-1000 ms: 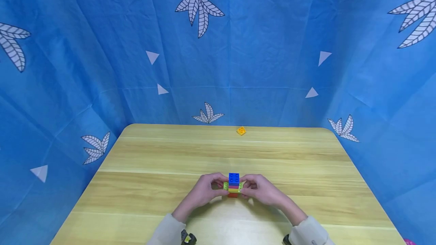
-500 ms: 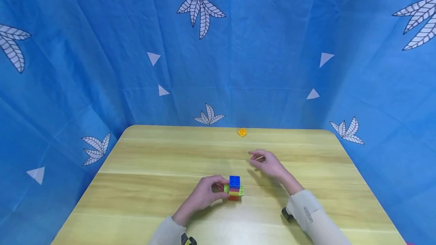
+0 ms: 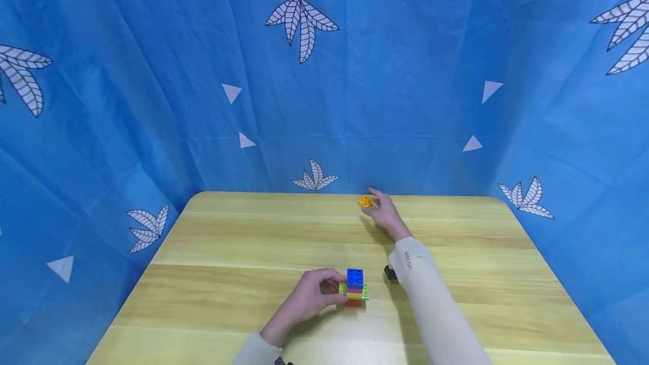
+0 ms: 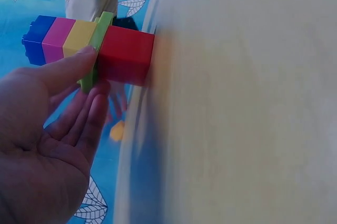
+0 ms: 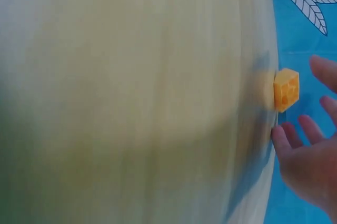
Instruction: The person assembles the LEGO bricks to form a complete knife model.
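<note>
At the far left, a blue fabric curtain printed with white leaves and pale triangles (image 3: 405, 72) is hung; the left, back and right of the scene are enclosed by it. A pale wooden table with rounded far corners (image 3: 228, 252) is set within.

At the lower left, a light grey sleeve (image 3: 257, 350) is worn on the left arm. By the bare left hand (image 3: 311, 295), a small upright stack of plastic building bricks (image 3: 355, 279) is held near the middle of the table, towards the wearer. The fingers are curved in, and the left end of the stack's flat lime-green plate is pinched between them and the thumb. Below that plate a red block is seen; above it are stacked a yellow, a magenta and a studded blue brick.

Slightly further right, at the table's far edge, a small orange-yellow plastic brick (image 3: 365, 201) is placed, well apart from the stack. Just right of it, the bare right hand (image 3: 385, 214) is stretched out, thumb and fingers spread on either side of the brick; in the right wrist view a gap is left around it and nothing is gripped.

Further right, the right arm is covered by a second light grey sleeve (image 3: 431, 303), with a small black device (image 3: 390, 272) at its wrist.
</note>
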